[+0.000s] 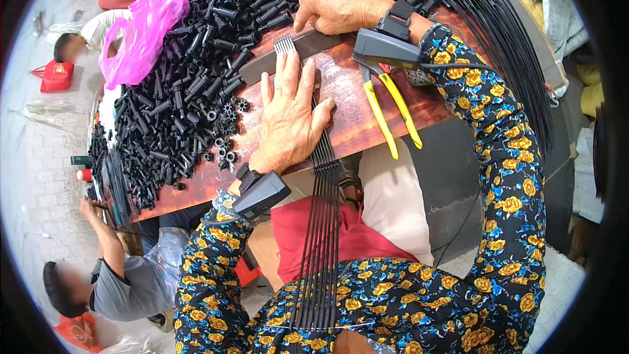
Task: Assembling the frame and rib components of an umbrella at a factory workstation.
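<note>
Fingers [306,85] of left hand [285,124] spread over black rods [325,177]

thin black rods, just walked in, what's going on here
The person's left grip is spread palm-down over thin black rods, whose pale tips fan out on a dark bar. The rods trail over the lap. The right grip is by the bar's far edge; whether it holds anything is hidden. Yellow-handled pliers and many black parts lie on the table.

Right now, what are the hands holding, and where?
The left hand lies flat over the black rods, near their pale tips, without gripping them. Whether the curled right hand holds anything can't be told.
</note>
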Available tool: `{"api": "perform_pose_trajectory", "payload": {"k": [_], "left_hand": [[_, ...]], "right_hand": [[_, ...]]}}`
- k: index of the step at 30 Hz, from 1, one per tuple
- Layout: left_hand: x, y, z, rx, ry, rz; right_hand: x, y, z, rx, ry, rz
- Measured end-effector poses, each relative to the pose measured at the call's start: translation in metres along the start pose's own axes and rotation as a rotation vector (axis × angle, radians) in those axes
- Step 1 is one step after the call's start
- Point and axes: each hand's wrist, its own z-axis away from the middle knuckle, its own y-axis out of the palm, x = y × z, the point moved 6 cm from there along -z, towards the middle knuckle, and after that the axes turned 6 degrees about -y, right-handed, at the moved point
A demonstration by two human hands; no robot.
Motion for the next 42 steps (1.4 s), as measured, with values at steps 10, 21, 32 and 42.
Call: {"api": "perform_pose_trajectory", "payload": {"k": [10, 21, 32, 42], "left_hand": [[-0.004, 0.001, 0.0, 0.049, -0.004, -0.017], [0.009, 0.009, 0.006, -0.036, 0.03, -0.043], [-0.013, -0.021, 0.012, -0.21, 0.228, -0.184], [-0.001, -0.004, 0.009, -0.022, 0.006, 0.072]], "right_hand": [[0.023, 0.006, -0.016, -0.26, 0.091, 0.04], [0.159, 0.081, 0.239, 0.367, 0.356, -0.331], [0.279, 0.226, 0.464, 0.313, 1.478, -1.195], [0.26, 0.242, 0.457, 0.074, 1.128, -0.597]]}}
